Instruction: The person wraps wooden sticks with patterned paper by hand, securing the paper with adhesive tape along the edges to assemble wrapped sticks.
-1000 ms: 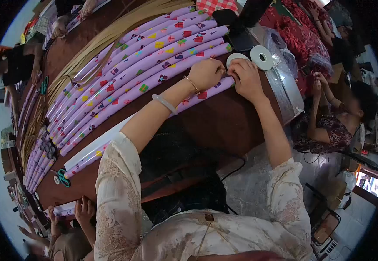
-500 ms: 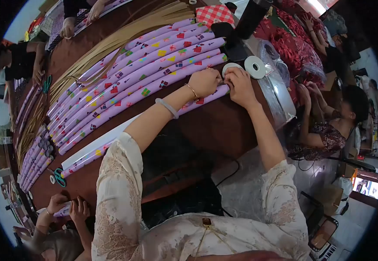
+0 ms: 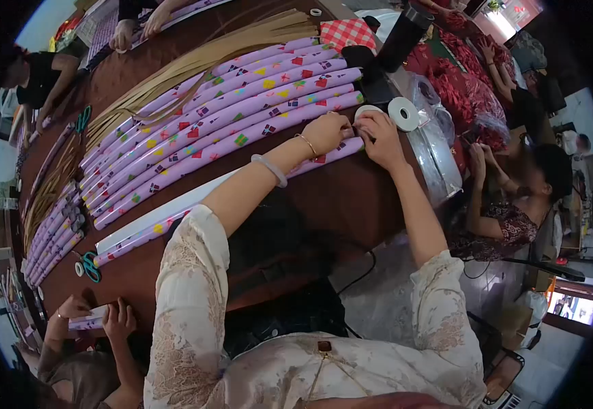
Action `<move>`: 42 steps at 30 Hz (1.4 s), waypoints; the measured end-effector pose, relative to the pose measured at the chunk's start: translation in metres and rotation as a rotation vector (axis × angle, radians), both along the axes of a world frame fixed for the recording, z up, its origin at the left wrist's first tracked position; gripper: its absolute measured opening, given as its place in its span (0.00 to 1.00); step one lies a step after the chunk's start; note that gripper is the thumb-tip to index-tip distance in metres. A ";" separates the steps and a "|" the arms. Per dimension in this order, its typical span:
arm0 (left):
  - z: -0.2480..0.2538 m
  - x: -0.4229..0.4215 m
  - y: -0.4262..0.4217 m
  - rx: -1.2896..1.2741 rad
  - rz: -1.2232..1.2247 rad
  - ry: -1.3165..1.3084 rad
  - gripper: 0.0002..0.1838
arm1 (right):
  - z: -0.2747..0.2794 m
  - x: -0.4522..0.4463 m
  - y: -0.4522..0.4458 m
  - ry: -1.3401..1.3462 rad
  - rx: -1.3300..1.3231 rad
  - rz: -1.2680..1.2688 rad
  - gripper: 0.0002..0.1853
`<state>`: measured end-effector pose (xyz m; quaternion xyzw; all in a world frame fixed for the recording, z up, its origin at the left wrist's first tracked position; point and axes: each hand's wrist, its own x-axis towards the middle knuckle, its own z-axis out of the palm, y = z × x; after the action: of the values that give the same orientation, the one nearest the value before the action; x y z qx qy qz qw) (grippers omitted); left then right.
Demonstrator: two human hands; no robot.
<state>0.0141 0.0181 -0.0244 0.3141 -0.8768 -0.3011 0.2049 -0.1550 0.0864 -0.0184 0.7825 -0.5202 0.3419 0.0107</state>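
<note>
My left hand [image 3: 325, 133] is closed, its fingers pinched together over the end of a purple patterned wrapping paper roll [image 3: 341, 150]. What lies between the fingertips is hidden. Just to its right, my right hand [image 3: 381, 138] bends its fingers down at the same roll end, pinched on something too small to make out. A white tape roll [image 3: 366, 111] touches or sits just behind the right fingers. Another white tape roll [image 3: 413, 117] lies farther right. Along the near roll runs a white strip of paper [image 3: 167, 213], partly under my left forearm.
Several purple rolls [image 3: 221, 116] lie side by side on the brown table [image 3: 330, 204], with tan strips [image 3: 173, 75] behind them. Scissors [image 3: 90, 267] lie at the left. A black bottle [image 3: 405, 37] stands near a red checked cloth [image 3: 346, 34]. Co-workers sit around the table.
The view has shifted slightly. My hands stay at the roll end, with little change in the fingers. At lower left, a co-worker's hands and piece of purple paper have moved a little.
</note>
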 end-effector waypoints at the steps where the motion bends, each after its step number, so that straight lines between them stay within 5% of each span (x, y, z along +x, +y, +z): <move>1: 0.000 0.001 0.003 -0.026 0.022 0.013 0.10 | 0.001 0.001 -0.001 0.001 -0.002 0.008 0.06; 5: 0.008 0.015 0.013 -0.130 0.119 0.014 0.11 | -0.002 0.000 -0.003 0.040 -0.009 0.000 0.11; 11: 0.083 0.076 0.066 -0.187 0.084 0.105 0.13 | -0.004 0.002 -0.007 0.001 0.098 -0.120 0.28; 16: 0.137 0.178 0.130 -0.293 0.235 0.209 0.14 | -0.009 0.000 -0.010 -0.023 0.153 -0.124 0.24; 22: 0.094 0.310 0.179 -0.271 0.818 0.070 0.12 | -0.010 0.001 -0.016 -0.019 0.084 -0.139 0.16; 26: 0.054 0.368 0.183 -0.371 0.824 -0.028 0.15 | 0.000 0.006 -0.014 0.016 0.012 -0.099 0.10; 29: 0.037 0.390 0.177 -0.330 0.763 -0.142 0.17 | -0.007 -0.008 -0.021 -0.540 0.321 0.012 0.08; 30: 0.033 0.392 0.176 -0.273 0.725 -0.155 0.17 | -0.002 -0.011 -0.019 -0.538 0.314 0.010 0.08; 32: 0.026 0.397 0.174 -0.372 0.665 -0.136 0.17 | 0.007 -0.018 -0.014 -0.206 0.156 -0.058 0.09; 35: 0.028 0.396 0.175 -0.265 0.649 -0.213 0.18 | 0.012 -0.004 -0.004 0.291 0.269 -0.360 0.14; 42: 0.031 0.400 0.171 -0.300 0.602 -0.262 0.21 | 0.008 0.021 -0.007 0.245 0.329 -0.680 0.28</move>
<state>0.4140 0.1894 0.0062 0.5606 -0.7982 -0.0525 0.2140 -0.1344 0.0796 -0.0106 0.5918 -0.7925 0.1351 0.0597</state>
